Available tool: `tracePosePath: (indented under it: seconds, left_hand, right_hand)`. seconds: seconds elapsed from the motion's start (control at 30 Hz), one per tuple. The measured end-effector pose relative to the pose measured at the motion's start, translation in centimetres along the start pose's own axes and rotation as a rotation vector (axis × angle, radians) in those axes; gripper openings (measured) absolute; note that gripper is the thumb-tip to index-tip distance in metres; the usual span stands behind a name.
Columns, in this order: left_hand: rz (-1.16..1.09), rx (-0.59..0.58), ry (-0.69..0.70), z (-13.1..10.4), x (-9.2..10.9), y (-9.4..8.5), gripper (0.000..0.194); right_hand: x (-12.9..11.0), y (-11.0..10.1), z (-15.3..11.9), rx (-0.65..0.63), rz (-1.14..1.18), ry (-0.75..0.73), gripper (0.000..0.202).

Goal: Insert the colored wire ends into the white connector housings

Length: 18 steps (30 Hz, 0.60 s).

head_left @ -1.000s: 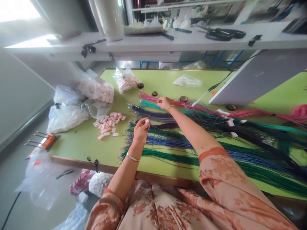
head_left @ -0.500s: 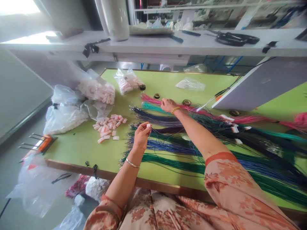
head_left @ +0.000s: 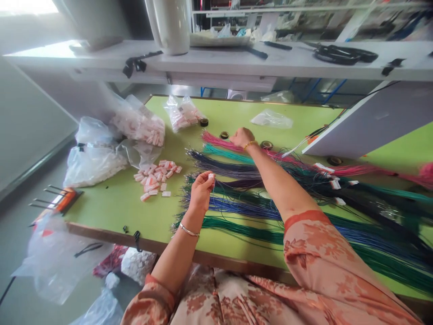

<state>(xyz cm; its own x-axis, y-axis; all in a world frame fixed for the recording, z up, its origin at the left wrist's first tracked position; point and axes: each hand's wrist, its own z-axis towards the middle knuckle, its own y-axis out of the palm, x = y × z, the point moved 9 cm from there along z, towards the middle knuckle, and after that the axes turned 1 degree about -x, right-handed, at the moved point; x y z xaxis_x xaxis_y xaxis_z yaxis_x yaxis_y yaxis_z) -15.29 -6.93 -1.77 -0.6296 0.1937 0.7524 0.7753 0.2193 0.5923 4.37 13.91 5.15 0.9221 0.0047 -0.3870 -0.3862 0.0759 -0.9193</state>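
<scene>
Between the thumb and fingers of my left hand (head_left: 200, 192) is a small white connector (head_left: 211, 176), with thin wires hanging from it. My right hand (head_left: 242, 137) is closed over the pink wires (head_left: 219, 141) at the back of the bundles; what its fingertips hold is hidden. Teal wires (head_left: 223, 153), dark wires (head_left: 226, 168), blue wires (head_left: 233, 207) and green wires (head_left: 243, 229) lie side by side in front of it. A pile of white and orange connectors (head_left: 154, 178) lies left of my left hand.
Bags of connectors (head_left: 140, 124) stand at the back left of the green table (head_left: 118, 207). Tape rolls (head_left: 224, 135) lie near the pink wires. A shelf (head_left: 216, 63) with scissors (head_left: 341, 55) crosses the back, and a grey panel (head_left: 375, 119) rises at the right.
My right hand has moved slightly up and right relative to the pink wires. My left hand stays nearly in place with the connector. The whole view has shifted a little.
</scene>
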Motion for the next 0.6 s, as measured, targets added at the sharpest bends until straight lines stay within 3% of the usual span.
tracePosePath:
  seconds: [0.17,0.37,0.47,0.6]
  left_hand:
    - [-0.008,0.002,-0.010,-0.1,-0.2,0.1,0.034]
    - [-0.022,0.003,-0.006,0.1,-0.4,-0.2,0.032]
    - [-0.066,0.002,-0.013,0.3,-0.5,-0.2,0.032]
    - [-0.125,-0.023,-0.029,0.3,-0.6,0.1,0.029]
  right_hand:
    - [-4.7,-0.1,-1.8,-0.034,0.290,-0.196,0.016]
    - [-11.2,0.2,-6.2,-0.145,0.521,-0.435,0.010]
    - [-11.9,-0.1,-9.0,-0.198,0.612,-0.500,0.011]
    - [-10.5,-0.5,-12.8,-0.209,0.705,-0.482,0.016]
